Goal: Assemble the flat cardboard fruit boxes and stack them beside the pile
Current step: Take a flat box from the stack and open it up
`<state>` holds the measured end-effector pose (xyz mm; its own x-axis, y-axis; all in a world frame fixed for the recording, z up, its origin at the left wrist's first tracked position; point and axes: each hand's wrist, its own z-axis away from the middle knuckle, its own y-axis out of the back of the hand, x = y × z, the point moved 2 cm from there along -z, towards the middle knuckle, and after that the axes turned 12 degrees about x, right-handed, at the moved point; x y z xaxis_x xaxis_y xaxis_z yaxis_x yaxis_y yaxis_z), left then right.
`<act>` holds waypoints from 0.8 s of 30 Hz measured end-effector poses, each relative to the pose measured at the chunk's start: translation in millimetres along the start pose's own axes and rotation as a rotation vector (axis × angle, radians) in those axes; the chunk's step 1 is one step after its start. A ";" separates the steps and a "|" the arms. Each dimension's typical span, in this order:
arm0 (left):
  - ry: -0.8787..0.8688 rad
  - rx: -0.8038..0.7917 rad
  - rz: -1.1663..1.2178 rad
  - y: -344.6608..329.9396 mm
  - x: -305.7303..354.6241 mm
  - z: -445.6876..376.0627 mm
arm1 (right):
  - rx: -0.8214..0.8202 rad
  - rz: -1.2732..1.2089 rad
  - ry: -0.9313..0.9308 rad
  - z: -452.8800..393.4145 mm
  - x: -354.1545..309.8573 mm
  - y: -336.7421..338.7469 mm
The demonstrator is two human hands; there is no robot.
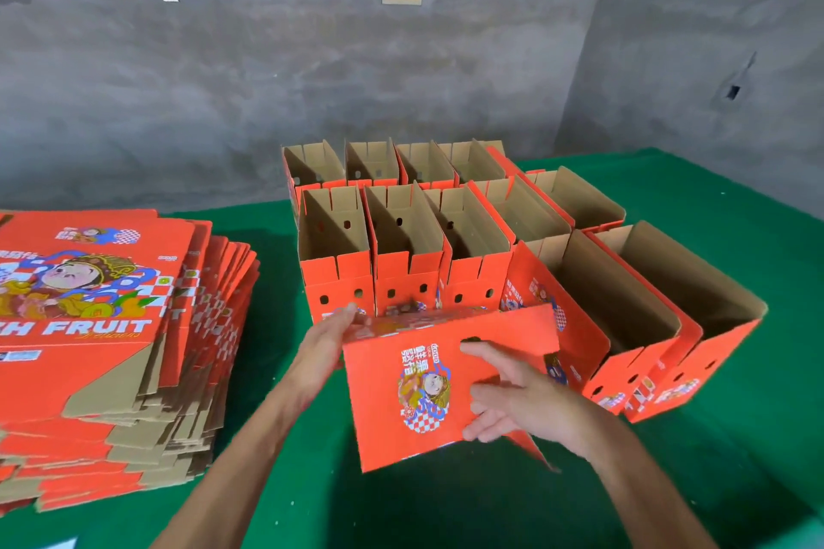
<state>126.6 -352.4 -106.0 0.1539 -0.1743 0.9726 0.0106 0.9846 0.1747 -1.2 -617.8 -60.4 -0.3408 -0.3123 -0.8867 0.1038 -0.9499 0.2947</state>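
— Both hands are on it! Left hand [332,337] sits at the upper left corner of the red box [450,383], thumb over the top edge, fingers tucked behind where I can't see them. It looks like a grip.

— And the right hand [512,397]?

— Fingers spread loosely over the printed front face, pressing flat against it, not curled round anything. The box is upright between the two hands, just in front of the row of finished ones.

— Anything hard to read?

— The box's top edge is blurred, and its lower right flap pokes out behind the wrist, partly covered.

— Walk me across the table.

— Far left, the pile of flat boxes [102,325], fanned out and cut off by the frame edge. Green table [735,459] underneath everything. Centre to right, the assembled boxes [446,236] stand open-topped in rows, touching one another, the nearest row hidden low down by the held box. Grey wall [401,71] behind.
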 end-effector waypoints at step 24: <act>-0.114 -0.270 -0.103 -139.7 11.7 76.7 | 0.460 1.014 0.257 87.3 112.7 -52.8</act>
<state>51.1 -493.3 -107.3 0.0269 -0.2590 0.9655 0.2848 0.9278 0.2410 -126.7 -602.1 -144.8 -0.0884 -0.9765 -0.1966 -0.1479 -0.1823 0.9721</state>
